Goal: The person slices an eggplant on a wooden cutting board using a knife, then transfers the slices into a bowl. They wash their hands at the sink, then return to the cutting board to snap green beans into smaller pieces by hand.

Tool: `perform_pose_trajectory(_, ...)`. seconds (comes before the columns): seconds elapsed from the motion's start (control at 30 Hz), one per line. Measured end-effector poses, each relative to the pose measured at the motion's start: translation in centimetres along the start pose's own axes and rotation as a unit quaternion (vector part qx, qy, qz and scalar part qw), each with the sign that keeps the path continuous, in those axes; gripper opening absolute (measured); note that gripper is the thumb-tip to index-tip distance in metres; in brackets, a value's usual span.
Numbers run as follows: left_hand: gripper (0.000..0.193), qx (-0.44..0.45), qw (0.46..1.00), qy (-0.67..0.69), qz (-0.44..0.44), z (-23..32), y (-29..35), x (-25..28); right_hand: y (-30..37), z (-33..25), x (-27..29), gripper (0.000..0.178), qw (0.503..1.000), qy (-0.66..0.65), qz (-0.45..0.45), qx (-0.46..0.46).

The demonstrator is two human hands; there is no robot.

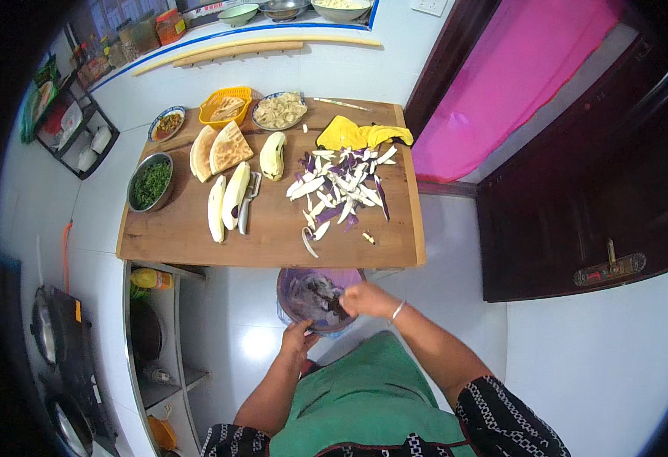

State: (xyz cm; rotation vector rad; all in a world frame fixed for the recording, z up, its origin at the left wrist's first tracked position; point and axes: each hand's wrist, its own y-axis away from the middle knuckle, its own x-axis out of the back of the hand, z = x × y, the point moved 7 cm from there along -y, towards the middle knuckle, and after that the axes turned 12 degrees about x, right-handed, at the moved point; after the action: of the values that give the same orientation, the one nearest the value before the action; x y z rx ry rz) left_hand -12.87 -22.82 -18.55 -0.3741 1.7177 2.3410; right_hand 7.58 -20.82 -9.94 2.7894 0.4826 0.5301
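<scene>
Just below the table's near edge is a purple basin (353, 276), its inside holding greyish and dark stuff that I cannot make out. My left hand (298, 339) grips its near left rim. Over the basin's right side, my right hand (366, 300) is closed and slightly blurred; whatever it may hold is hidden. On the wooden table (273, 247) lie peeled eggplants (235, 195) with a silver peeler (249, 202) beside them. Another peeled eggplant (272, 156) lies farther back. A pile of purple-and-white eggplant peels (341, 183) spreads over the right half.
A bowl of chopped greens (151, 183), flatbread wedges (230, 147), a yellow basket (213, 107), a plate of dumplings (279, 111), a small dish (167, 124) and a yellow cloth (360, 135) are on the table. Shelves (168, 335) stand left; a dark door (585, 198) is right.
</scene>
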Motion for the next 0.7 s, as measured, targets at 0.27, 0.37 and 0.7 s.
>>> perform_pose_trajectory(0.27,0.034,0.052,0.998,0.004,0.045,1.3,0.2,-2.5,-8.6,-3.8,9.5,0.016,0.974,0.004,0.190,0.124)
perform_pose_trajectory(0.37,0.033,0.040,0.997,0.041,0.058,0.7,-0.6,-3.0,-10.7,-3.9,13.0,0.015,0.962,0.063,0.222,0.149)
perform_pose_trajectory(0.7,0.032,0.047,0.985,0.141,0.085,0.7,-1.6,-5.7,-12.0,-1.1,23.6,0.024,0.897,0.152,0.379,0.170)
